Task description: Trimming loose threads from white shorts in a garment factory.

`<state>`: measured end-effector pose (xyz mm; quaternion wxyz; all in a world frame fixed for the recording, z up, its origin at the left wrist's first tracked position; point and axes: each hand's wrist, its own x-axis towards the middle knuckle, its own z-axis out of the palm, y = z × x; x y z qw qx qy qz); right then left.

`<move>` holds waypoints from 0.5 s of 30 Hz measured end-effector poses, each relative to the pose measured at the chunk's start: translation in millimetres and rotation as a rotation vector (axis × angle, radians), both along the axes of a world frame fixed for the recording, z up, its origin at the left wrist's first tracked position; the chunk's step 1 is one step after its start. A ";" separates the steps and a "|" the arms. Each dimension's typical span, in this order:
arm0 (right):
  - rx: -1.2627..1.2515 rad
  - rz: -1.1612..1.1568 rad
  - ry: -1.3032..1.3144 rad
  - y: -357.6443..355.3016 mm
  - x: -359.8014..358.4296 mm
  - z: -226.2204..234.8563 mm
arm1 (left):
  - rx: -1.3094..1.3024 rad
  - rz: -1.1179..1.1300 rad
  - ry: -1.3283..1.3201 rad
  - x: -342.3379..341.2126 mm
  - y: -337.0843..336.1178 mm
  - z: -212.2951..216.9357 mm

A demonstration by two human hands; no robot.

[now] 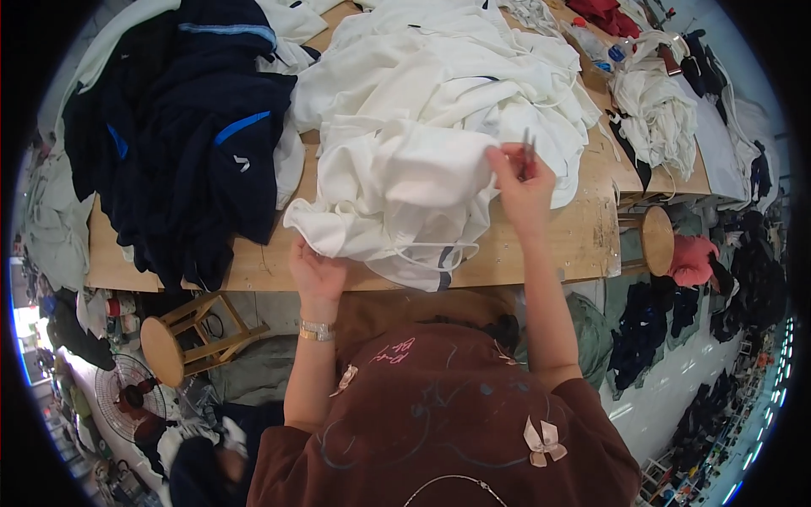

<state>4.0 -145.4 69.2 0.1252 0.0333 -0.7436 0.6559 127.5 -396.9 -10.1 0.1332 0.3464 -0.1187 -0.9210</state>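
Observation:
A white garment (pixel 431 165) with a pale drawstring lies bunched in front of me, its near part lifted off the cloth behind it. My left hand (pixel 319 275) is at its lower left corner, palm up, with the fingers partly hidden under the fabric and gripping the edge. My right hand (pixel 528 190) is closed around small thread snips (pixel 529 160), blades pointing up and away. Its thumb and fingertip also touch the raised right edge of the garment. Beyond both hands spreads a large heap of white garments (pixel 397 59).
Navy garments with blue trim (pixel 186 152) hang over the front edge of the wooden table (pixel 574 249) at left. More white cloth (pixel 659 110) lies at right. Wooden stools (pixel 162 351) stand on both sides, with a floor fan (pixel 131 397) at lower left. Another person (pixel 207 465) is partly visible there.

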 end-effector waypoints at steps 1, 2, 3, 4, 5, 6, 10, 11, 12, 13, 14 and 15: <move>0.035 0.043 0.053 -15.9 6.9 11.2 | 0.026 -0.070 0.002 4.0 4.5 2.9; 0.073 0.076 0.107 -29.8 16.4 20.2 | 0.054 -0.151 0.004 4.9 11.3 8.2; 0.008 0.226 0.079 -44.1 26.3 24.1 | 0.072 -0.134 -0.033 4.7 20.5 23.9; -0.059 0.380 0.054 -58.8 36.2 27.4 | 0.068 -0.139 -0.028 7.8 20.7 21.2; -0.044 0.500 0.104 -73.1 45.7 25.8 | -0.006 -0.193 0.089 12.0 20.8 13.7; -0.030 0.623 0.150 -85.8 52.7 20.0 | -0.080 -0.242 0.201 17.5 19.6 9.0; 0.228 0.799 0.098 -104.5 56.1 -33.4 | -0.264 -0.280 0.096 31.0 3.3 -9.3; 0.275 0.780 0.091 -102.8 55.9 -44.2 | -0.333 -0.256 0.062 37.8 -7.6 -31.4; 0.324 0.757 0.079 -99.2 54.6 -51.2 | -0.334 -0.250 0.059 39.9 -7.5 -31.0; 0.318 0.820 0.070 -92.8 55.1 -44.1 | -0.544 -0.199 -0.094 44.0 -7.1 -27.1; 0.314 0.833 0.070 -88.1 54.0 -45.1 | -0.749 -0.147 -0.251 47.6 -8.4 -23.5; 0.238 0.820 0.034 -81.7 54.2 -44.5 | -1.025 -0.135 -0.358 52.0 -10.9 -19.5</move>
